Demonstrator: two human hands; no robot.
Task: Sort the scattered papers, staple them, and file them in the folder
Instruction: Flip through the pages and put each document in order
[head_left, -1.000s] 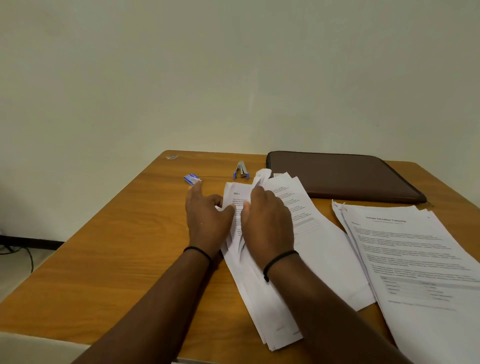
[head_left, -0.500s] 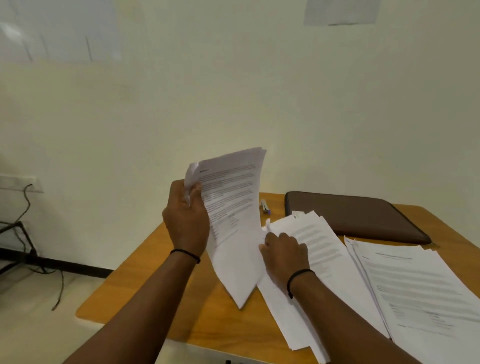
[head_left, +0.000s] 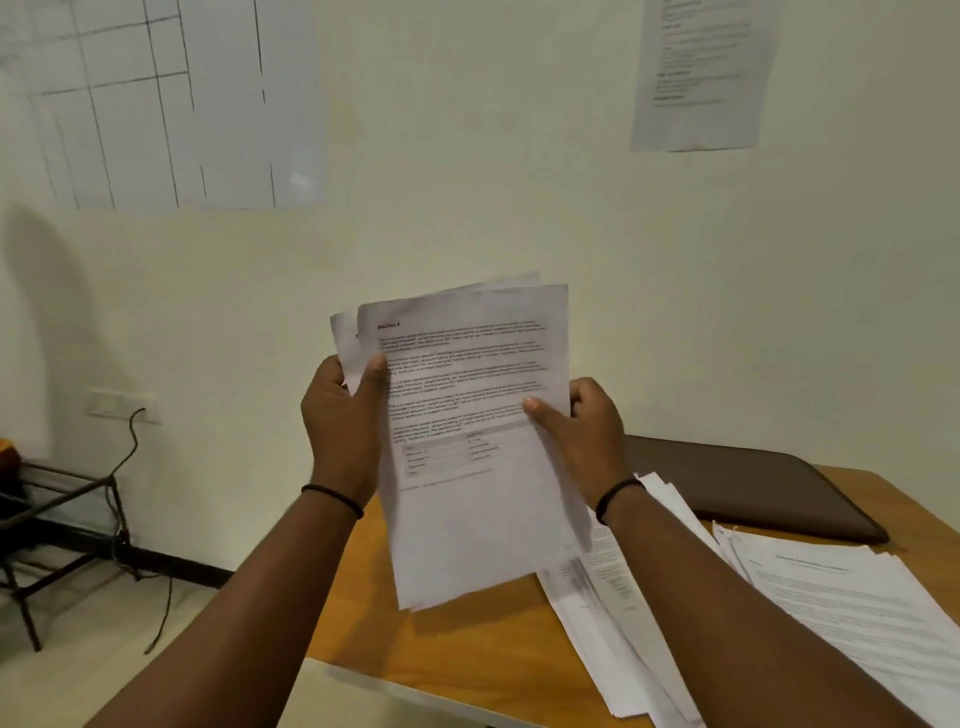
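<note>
Both hands hold a small sheaf of printed sheets (head_left: 467, 441) upright in front of me, above the table's left part. My left hand (head_left: 343, 421) grips the sheaf's left edge, thumb on the front page. My right hand (head_left: 587, 431) pinches the right edge, thumb on the text. A fanned pile of papers (head_left: 618, 587) lies on the wooden table (head_left: 447, 639) under my right forearm. Another stack of papers (head_left: 852, 608) lies at the right. The dark brown folder (head_left: 753, 483) lies shut at the table's far side. The stapler is hidden.
A metal-framed stand (head_left: 57, 499) stands on the floor at the left, with a cable (head_left: 156, 525) running down from a wall socket (head_left: 117, 404). A grid chart (head_left: 166, 98) and a printed notice (head_left: 701, 73) hang on the wall.
My left hand has lifted the sheets higher. My right hand has left the pile on the table and taken the sheaf's right edge. The camera has tilted upward.
</note>
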